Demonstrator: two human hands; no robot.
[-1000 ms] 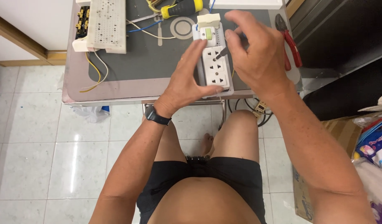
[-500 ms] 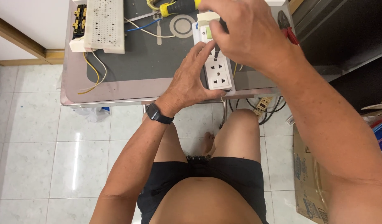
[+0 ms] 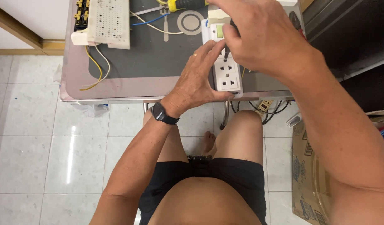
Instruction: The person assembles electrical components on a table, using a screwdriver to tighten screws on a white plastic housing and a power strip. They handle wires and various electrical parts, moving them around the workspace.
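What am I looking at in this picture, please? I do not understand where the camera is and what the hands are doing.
The camera sits on a person's head and looks down, so you see that person's own arms, lap and the tiled floor. In front is a small grey table. The left hand, with a dark watch on its wrist, steadies a white socket strip near the table's front edge. The right hand holds a thin dark tool, probably a screwdriver, with its tip down on the strip. Farther back lie a white perforated board with yellow wires, a yellow-handled screwdriver and a tape roll. A cardboard box lies on the floor at the right.
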